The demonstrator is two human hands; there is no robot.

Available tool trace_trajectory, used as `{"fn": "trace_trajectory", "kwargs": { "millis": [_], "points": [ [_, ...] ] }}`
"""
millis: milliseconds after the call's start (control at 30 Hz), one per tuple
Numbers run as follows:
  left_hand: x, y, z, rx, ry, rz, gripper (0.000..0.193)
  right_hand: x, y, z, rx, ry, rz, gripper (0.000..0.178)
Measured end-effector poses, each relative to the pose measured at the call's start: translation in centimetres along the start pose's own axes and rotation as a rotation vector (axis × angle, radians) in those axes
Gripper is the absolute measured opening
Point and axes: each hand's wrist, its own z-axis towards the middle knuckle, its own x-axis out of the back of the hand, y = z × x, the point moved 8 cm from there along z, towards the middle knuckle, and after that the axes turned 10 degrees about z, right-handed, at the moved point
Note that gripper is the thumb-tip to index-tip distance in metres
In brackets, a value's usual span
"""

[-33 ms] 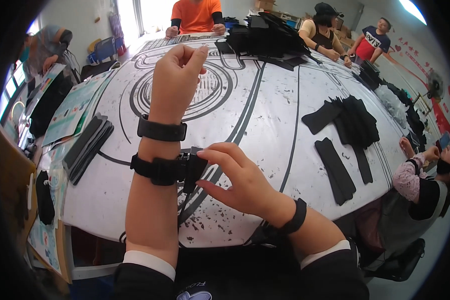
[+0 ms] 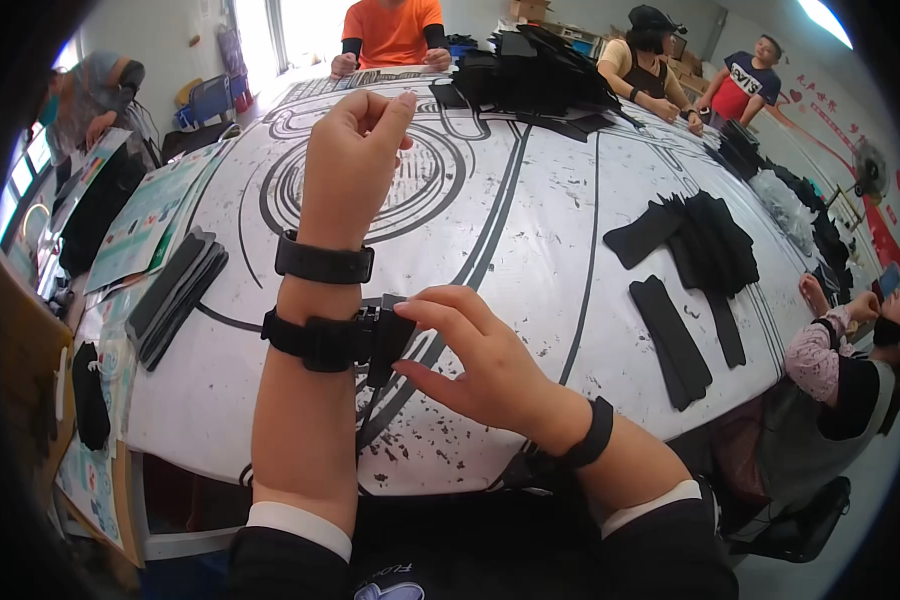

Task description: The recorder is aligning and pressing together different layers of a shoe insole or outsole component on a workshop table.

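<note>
My left hand [image 2: 352, 170] is raised over the table, its fingers curled into a loose fist with nothing visible in it. A black band [image 2: 322, 258] circles the left wrist. Below it on the forearm sits a black strap [image 2: 320, 343] carrying a small black box-shaped device [image 2: 385, 345]. My right hand [image 2: 495, 370] grips that device from the right, fingertips at its top edge and thumb at its lower side. A thin black cable runs down from the device. Another black band [image 2: 592, 432] is on my right wrist.
The white table cover [image 2: 530, 300] bears black line drawings. Flat black pieces [image 2: 715, 240] lie at the right, dark grey strips [image 2: 180, 295] at the left, and a large black heap [image 2: 535, 75] at the far side. Several people are around the table, one in orange [image 2: 395, 35] opposite.
</note>
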Motion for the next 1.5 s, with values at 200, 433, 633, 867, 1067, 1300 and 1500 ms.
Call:
{"fn": "trace_trajectory", "kwargs": {
  "millis": [200,433,633,867,1067,1300,1500],
  "points": [
    [-0.2,-0.1,-0.1,-0.058,-0.021,-0.021,0.022,0.2,-0.4,-0.3,-0.032,-0.005,0.001,0.045],
    [0.2,0.4,0.3,-0.145,-0.005,0.006,0.027,0.0,-0.1,0.0,-0.028,0.005,0.005,0.046],
    [0.1,0.2,-0.2,-0.074,-0.02,0.001,0.027,0.0,-0.3,-0.2,-0.036,0.007,-0.01,0.046],
    [0.1,0.3,-0.1,-0.107,0.008,-0.01,0.029,-0.4,1.3,-1.0,-0.149,0.03,0.183,0.058],
    [0.1,0.7,-0.4,-0.108,0.001,-0.04,0.029,-1.9,3.6,-2.2,-0.478,-0.028,0.466,0.073],
    [-0.4,1.0,-0.7,-0.093,-0.028,-0.049,0.027,-3.9,4.1,-2.5,-0.647,-0.131,0.739,0.071],
    [-1.1,1.6,-1.0,-0.138,-0.041,-0.125,0.025,-4.8,3.9,-2.8,-0.694,-0.058,0.949,0.047]
  ]
}}
